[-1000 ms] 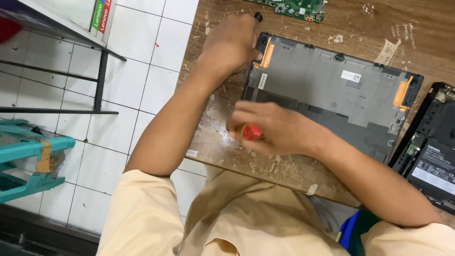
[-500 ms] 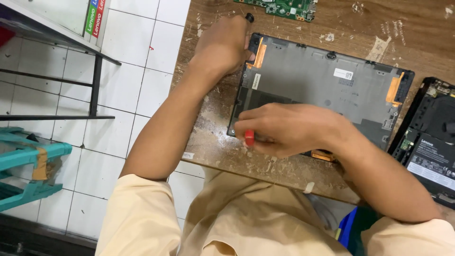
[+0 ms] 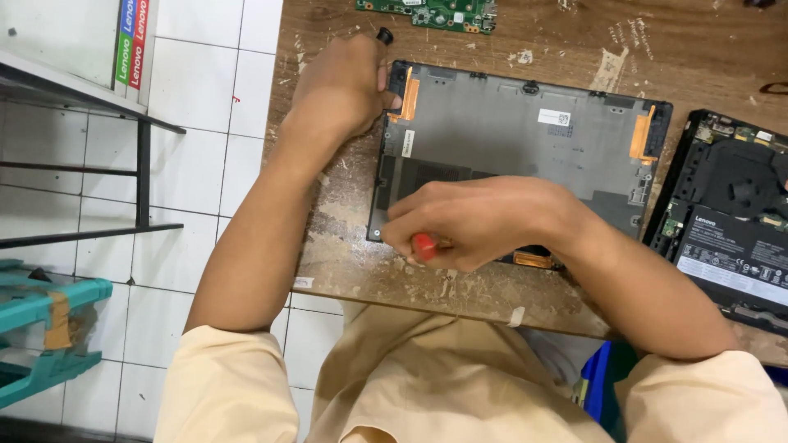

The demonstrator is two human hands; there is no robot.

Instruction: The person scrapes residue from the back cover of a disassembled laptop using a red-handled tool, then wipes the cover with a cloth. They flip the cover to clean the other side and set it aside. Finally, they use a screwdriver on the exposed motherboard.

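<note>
A grey laptop base cover (image 3: 525, 148) with orange tape strips lies flat on the worn wooden table (image 3: 345, 254). My left hand (image 3: 341, 86) rests on the cover's far left corner, fingers curled against its edge. My right hand (image 3: 472, 221) is closed around a red-handled screwdriver (image 3: 423, 244) over the cover's near left corner; the tool's tip is hidden under my fingers.
An opened black laptop (image 3: 726, 226) with exposed fan and battery lies at the right. A green circuit board (image 3: 427, 12) sits at the table's far edge. A small black knob (image 3: 383, 35) lies near my left hand. A metal shelf frame (image 3: 82, 90) and teal stool (image 3: 41, 328) stand on the white tiled floor at left.
My right hand with the screwdriver has shifted slightly right along the cover's near edge. My left hand stays on the far left corner.
</note>
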